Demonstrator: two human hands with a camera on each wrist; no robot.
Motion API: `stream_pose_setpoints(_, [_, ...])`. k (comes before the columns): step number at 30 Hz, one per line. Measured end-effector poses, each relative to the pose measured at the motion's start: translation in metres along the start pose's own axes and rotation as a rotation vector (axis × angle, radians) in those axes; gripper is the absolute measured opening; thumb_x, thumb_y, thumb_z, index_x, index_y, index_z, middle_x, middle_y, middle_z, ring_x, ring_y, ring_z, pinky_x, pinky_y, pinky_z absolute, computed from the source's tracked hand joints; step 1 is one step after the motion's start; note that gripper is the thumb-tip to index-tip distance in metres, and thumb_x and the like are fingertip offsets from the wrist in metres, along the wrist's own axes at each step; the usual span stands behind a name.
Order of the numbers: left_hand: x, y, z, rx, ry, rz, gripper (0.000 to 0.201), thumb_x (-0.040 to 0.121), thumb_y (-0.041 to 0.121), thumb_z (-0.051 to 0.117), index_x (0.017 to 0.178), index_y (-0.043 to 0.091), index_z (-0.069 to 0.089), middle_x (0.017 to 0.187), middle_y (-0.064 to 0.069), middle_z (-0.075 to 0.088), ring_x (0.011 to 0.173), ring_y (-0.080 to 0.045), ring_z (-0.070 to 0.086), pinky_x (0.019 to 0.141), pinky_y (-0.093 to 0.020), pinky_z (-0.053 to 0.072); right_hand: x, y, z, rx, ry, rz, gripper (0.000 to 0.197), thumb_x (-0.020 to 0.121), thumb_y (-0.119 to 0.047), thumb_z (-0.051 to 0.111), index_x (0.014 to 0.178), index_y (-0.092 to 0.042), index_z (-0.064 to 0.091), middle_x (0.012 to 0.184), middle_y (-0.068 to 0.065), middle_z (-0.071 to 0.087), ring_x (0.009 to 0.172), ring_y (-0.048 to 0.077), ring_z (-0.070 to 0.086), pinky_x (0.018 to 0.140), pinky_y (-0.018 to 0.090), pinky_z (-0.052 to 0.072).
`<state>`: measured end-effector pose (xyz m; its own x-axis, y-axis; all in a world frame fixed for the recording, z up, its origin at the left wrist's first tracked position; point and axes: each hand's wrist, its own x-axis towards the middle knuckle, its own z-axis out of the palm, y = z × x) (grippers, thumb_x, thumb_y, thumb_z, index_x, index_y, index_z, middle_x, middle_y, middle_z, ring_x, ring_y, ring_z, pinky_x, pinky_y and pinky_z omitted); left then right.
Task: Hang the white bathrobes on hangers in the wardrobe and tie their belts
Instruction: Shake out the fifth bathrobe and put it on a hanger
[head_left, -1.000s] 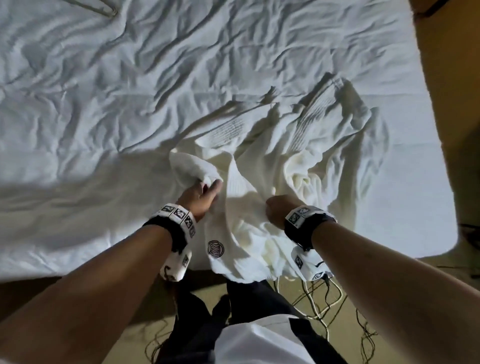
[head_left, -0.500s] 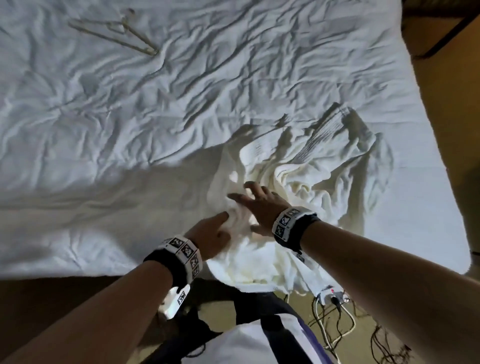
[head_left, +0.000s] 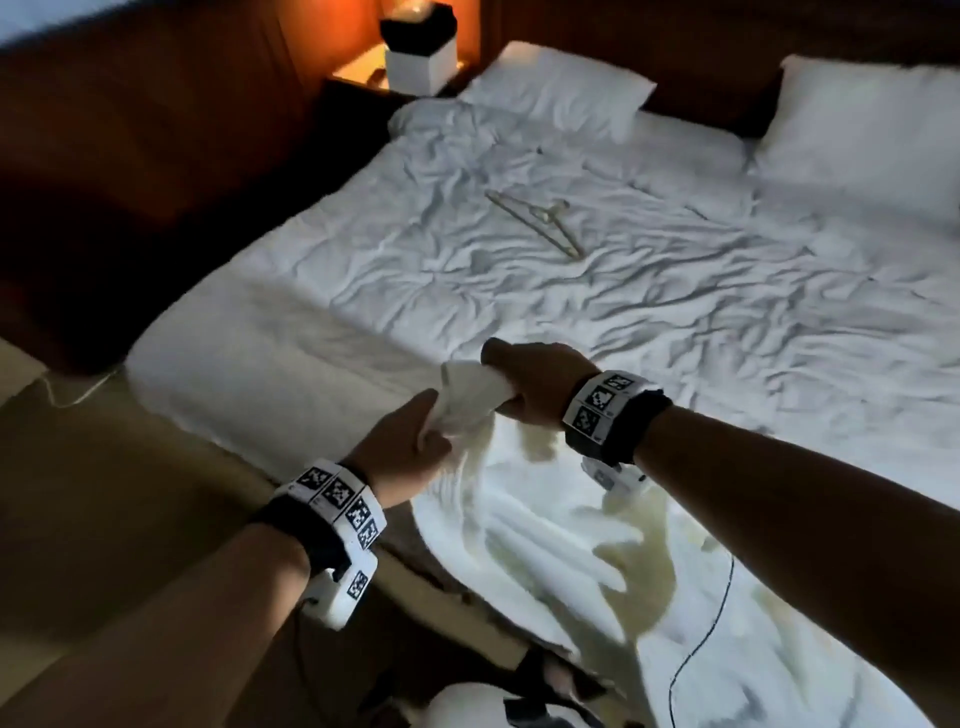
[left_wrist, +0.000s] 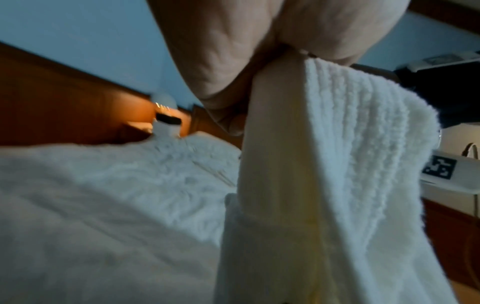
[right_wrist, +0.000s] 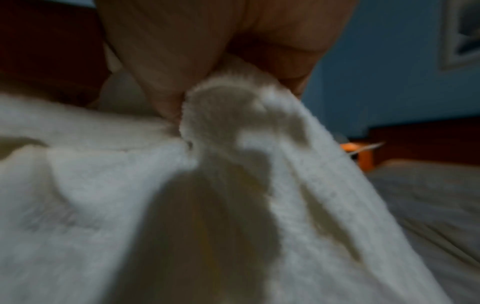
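Limply, white ribbed bathrobe (head_left: 545, 530), bunched top gripped by both hands, draping down

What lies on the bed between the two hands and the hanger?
Only wrinkled white sheet between the hands and the hanger, in the head view.

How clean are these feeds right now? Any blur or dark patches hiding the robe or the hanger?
Head view: dim room, orange lamp glow top left, hanger readable on the bed; robe motion-smeared below the left hand and right hand. Left wrist view: robe ribbing fairly sharp, bed blurred. Right wrist view: soft throughout, a dark shadow across the robe.
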<state>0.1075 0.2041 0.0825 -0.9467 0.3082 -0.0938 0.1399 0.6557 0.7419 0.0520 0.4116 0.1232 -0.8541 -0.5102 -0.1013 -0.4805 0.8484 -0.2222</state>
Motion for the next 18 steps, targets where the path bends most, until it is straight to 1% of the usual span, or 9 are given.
stream_pose_setpoints(2, [-0.016, -0.005, -0.059, 0.011, 0.169, 0.044, 0.055, 0.072, 0.042, 0.036, 0.116, 0.013, 0.051, 0.099, -0.006, 0.062, 0.087, -0.023, 0.059, 0.076, -0.038, 0.049, 0.033, -0.056, -0.048, 0.032, 0.118, -0.073, 0.041, 0.082, -0.04, 0.066, 0.113, -0.023, 0.046, 0.092, -0.002, 0.062, 0.088, 0.031, 0.063, 0.066, 0.03, 0.037])
stream_pose_setpoints(4, [-0.058, -0.014, -0.14, 0.049, 0.383, 0.052, 0.05, 0.078, 0.037, 0.041, 0.118, 0.009, 0.051, 0.1, -0.007, 0.061, 0.088, -0.023, 0.058, 0.074, -0.033, 0.048, 0.068, -0.145, -0.096, 0.022, 0.247, -0.186, 0.042, 0.08, -0.038, 0.068, 0.112, -0.022, 0.046, 0.085, -0.008, 0.052, 0.085, 0.031, 0.062, 0.064, 0.029, 0.033])
stream_pose_setpoints(6, [-0.064, -0.014, -0.171, 0.045, 0.462, 0.06, 0.051, 0.081, 0.038, 0.043, 0.125, 0.014, 0.05, 0.105, -0.001, 0.062, 0.092, -0.019, 0.059, 0.075, -0.024, 0.047, 0.079, -0.178, -0.123, 0.053, 0.335, -0.222, 0.043, 0.078, -0.036, 0.069, 0.111, -0.022, 0.047, 0.084, -0.008, 0.052, 0.085, 0.03, 0.062, 0.064, 0.028, 0.032])
stream_pose_setpoints(8, [-0.11, -0.019, -0.231, 0.041, 0.642, 0.099, 0.057, 0.081, 0.045, 0.039, 0.13, 0.018, 0.049, 0.112, 0.003, 0.06, 0.101, -0.017, 0.059, 0.082, -0.024, 0.044, 0.1, -0.254, -0.154, 0.034, 0.41, -0.356, 0.044, 0.076, -0.033, 0.068, 0.112, -0.023, 0.045, 0.09, -0.003, 0.062, 0.089, 0.031, 0.064, 0.064, 0.028, 0.034])
stream_pose_setpoints(10, [-0.152, -0.032, -0.285, 0.095, 0.839, 0.142, 0.061, 0.083, 0.047, 0.036, 0.131, 0.011, 0.049, 0.115, 0.001, 0.06, 0.106, -0.016, 0.057, 0.084, -0.019, 0.039, 0.114, -0.332, -0.185, 0.017, 0.452, -0.477, 0.043, 0.075, -0.03, 0.066, 0.111, -0.024, 0.043, 0.096, 0.002, 0.065, 0.09, 0.033, 0.064, 0.065, 0.03, 0.039])
stream_pose_setpoints(13, [-0.205, -0.038, -0.35, 0.167, 1.073, 0.123, 0.065, 0.085, 0.046, 0.035, 0.135, 0.007, 0.046, 0.117, 0.001, 0.058, 0.106, -0.006, 0.053, 0.084, -0.016, 0.037, 0.126, -0.426, -0.218, 0.005, 0.495, -0.637, 0.038, 0.075, -0.023, 0.061, 0.109, -0.023, 0.043, 0.093, 0.002, 0.063, 0.083, 0.032, 0.059, 0.064, 0.031, 0.039])
stream_pose_setpoints(14, [-0.22, -0.039, -0.369, 0.186, 1.136, 0.107, 0.06, 0.086, 0.044, 0.036, 0.134, 0.009, 0.046, 0.117, 0.001, 0.059, 0.106, -0.007, 0.054, 0.083, -0.017, 0.037, 0.131, -0.45, -0.226, 0.009, 0.501, -0.662, 0.038, 0.074, -0.022, 0.06, 0.108, -0.022, 0.043, 0.092, 0.001, 0.061, 0.081, 0.031, 0.057, 0.064, 0.032, 0.04])
stream_pose_setpoints(17, [-0.261, -0.045, -0.43, 0.246, 1.35, 0.0, 0.034, 0.095, 0.028, 0.047, 0.125, 0.012, 0.046, 0.101, 0.0, 0.062, 0.095, -0.022, 0.061, 0.07, -0.022, 0.036, 0.153, -0.521, -0.251, 0.117, 0.55, -0.716, 0.038, 0.071, -0.023, 0.061, 0.105, -0.02, 0.044, 0.087, 0.002, 0.062, 0.078, 0.032, 0.057, 0.066, 0.036, 0.049])
stream_pose_setpoints(18, [-0.274, -0.049, -0.448, 0.259, 1.409, -0.015, 0.033, 0.096, 0.024, 0.05, 0.126, 0.012, 0.044, 0.101, -0.001, 0.062, 0.093, -0.024, 0.062, 0.07, -0.022, 0.035, 0.164, -0.546, -0.259, 0.176, 0.569, -0.736, 0.037, 0.07, -0.023, 0.061, 0.103, -0.02, 0.045, 0.085, 0.003, 0.062, 0.077, 0.033, 0.057, 0.066, 0.038, 0.05])
